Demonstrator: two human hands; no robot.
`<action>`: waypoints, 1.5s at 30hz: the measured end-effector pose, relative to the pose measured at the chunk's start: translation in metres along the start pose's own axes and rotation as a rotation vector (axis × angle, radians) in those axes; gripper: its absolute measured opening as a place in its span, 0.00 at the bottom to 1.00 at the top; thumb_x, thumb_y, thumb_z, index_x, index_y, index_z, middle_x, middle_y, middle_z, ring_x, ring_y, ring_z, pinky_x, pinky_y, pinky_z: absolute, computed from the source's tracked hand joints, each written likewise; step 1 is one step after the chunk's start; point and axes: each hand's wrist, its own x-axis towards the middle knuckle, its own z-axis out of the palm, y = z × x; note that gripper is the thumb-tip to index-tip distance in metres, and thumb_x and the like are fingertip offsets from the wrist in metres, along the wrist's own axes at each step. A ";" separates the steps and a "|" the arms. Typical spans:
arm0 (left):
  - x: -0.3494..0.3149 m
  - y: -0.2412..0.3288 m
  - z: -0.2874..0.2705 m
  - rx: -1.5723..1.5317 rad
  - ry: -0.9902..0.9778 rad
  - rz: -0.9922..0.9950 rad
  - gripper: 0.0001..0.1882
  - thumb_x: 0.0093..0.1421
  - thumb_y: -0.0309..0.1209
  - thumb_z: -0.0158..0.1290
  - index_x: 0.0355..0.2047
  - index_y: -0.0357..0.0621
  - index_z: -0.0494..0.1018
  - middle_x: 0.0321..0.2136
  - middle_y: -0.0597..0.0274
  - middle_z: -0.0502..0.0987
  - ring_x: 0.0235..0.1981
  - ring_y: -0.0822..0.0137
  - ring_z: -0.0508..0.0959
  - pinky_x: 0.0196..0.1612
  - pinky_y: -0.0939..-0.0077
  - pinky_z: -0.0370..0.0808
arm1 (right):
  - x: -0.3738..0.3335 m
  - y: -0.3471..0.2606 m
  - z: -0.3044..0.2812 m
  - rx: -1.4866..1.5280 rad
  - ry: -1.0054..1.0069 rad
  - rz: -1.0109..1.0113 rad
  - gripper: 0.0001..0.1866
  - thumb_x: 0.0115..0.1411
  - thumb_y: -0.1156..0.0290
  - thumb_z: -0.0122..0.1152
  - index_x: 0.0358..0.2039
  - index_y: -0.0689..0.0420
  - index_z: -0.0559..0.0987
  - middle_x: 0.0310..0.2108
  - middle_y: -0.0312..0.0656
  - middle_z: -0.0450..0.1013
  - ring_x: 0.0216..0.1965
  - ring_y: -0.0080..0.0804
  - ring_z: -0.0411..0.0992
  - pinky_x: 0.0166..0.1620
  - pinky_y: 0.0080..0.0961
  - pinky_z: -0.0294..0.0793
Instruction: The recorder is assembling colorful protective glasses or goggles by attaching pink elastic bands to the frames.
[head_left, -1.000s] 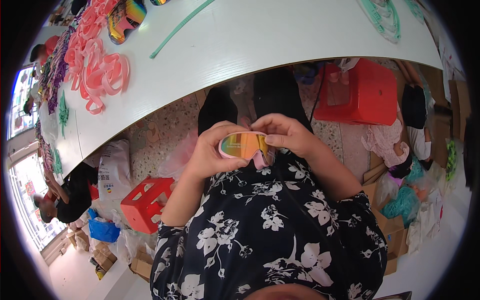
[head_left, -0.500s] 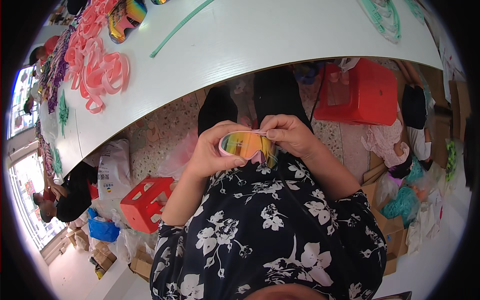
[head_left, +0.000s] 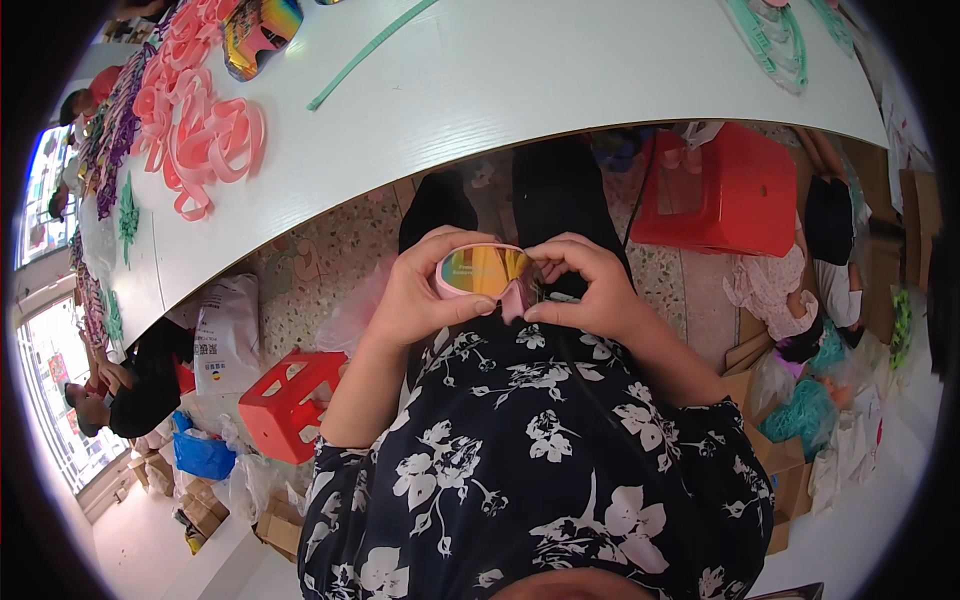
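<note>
Above my lap I hold a pair of goggles with a pink frame and a mirrored lens of orange, yellow and green. My left hand is wrapped round their left end, its thumb along the lower rim and its fingers over the top. At the other end, my right hand grips the side with bent fingers above and the thumb below, near the nose notch. That right end of the goggles is partly hidden and in shade.
The white table curves across ahead of me, bearing pink straps, a green strap, another mirrored lens piece and green bands. Red stools stand right and left. Other people sit at both sides.
My right hand has shifted from pinching the top rim to gripping the right end, its thumb lower down. The goggles are turned slightly, while my left hand keeps its hold.
</note>
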 end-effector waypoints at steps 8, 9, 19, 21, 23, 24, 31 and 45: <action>0.003 0.002 -0.009 0.016 -0.035 -0.061 0.35 0.43 0.35 0.76 0.51 0.37 0.78 0.44 0.58 0.79 0.48 0.65 0.78 0.53 0.71 0.73 | -0.005 0.002 0.002 -0.058 0.062 -0.107 0.29 0.45 0.73 0.81 0.49 0.63 0.82 0.43 0.45 0.78 0.38 0.28 0.76 0.43 0.23 0.77; 0.004 0.002 -0.010 0.014 -0.050 -0.074 0.34 0.43 0.36 0.76 0.51 0.38 0.79 0.44 0.58 0.79 0.48 0.65 0.78 0.52 0.71 0.73 | -0.005 0.004 0.003 -0.041 0.054 -0.100 0.29 0.45 0.73 0.81 0.49 0.63 0.82 0.42 0.45 0.78 0.38 0.27 0.75 0.43 0.23 0.77; 0.006 0.012 -0.013 0.175 -0.110 -0.076 0.35 0.38 0.42 0.77 0.45 0.38 0.81 0.42 0.56 0.82 0.46 0.62 0.80 0.52 0.68 0.74 | -0.007 0.007 0.009 -0.015 0.038 -0.099 0.30 0.43 0.72 0.82 0.49 0.63 0.82 0.40 0.43 0.78 0.38 0.26 0.75 0.43 0.22 0.76; 0.008 0.014 -0.011 0.264 -0.106 0.026 0.33 0.38 0.41 0.76 0.44 0.38 0.82 0.41 0.56 0.82 0.45 0.62 0.80 0.51 0.68 0.75 | -0.007 0.008 0.009 -0.018 0.037 -0.107 0.30 0.43 0.72 0.82 0.49 0.63 0.82 0.40 0.43 0.78 0.38 0.27 0.75 0.43 0.22 0.76; 0.007 0.013 -0.011 0.280 -0.120 0.029 0.33 0.39 0.42 0.75 0.44 0.38 0.82 0.40 0.55 0.82 0.45 0.61 0.80 0.50 0.67 0.75 | -0.008 0.009 0.007 -0.006 0.024 -0.115 0.31 0.42 0.72 0.83 0.49 0.62 0.82 0.41 0.43 0.77 0.37 0.27 0.75 0.43 0.22 0.76; 0.007 0.013 -0.011 0.291 -0.128 0.032 0.33 0.39 0.42 0.75 0.44 0.38 0.82 0.40 0.55 0.82 0.45 0.61 0.80 0.50 0.67 0.75 | -0.007 0.007 0.005 0.038 -0.018 -0.068 0.29 0.43 0.72 0.82 0.48 0.63 0.82 0.42 0.43 0.77 0.39 0.27 0.75 0.45 0.23 0.76; 0.005 0.000 -0.001 0.079 -0.145 0.073 0.28 0.42 0.38 0.74 0.44 0.40 0.81 0.39 0.58 0.81 0.43 0.61 0.79 0.49 0.66 0.75 | 0.005 0.006 -0.004 0.234 -0.057 0.087 0.19 0.53 0.71 0.75 0.42 0.63 0.78 0.49 0.43 0.71 0.51 0.27 0.71 0.56 0.25 0.70; 0.004 -0.002 0.001 -0.001 -0.046 -0.018 0.35 0.46 0.40 0.72 0.52 0.35 0.77 0.46 0.55 0.77 0.49 0.62 0.75 0.55 0.69 0.69 | 0.002 0.000 -0.007 0.024 -0.078 0.031 0.33 0.49 0.63 0.79 0.54 0.59 0.79 0.47 0.39 0.72 0.47 0.28 0.71 0.50 0.25 0.72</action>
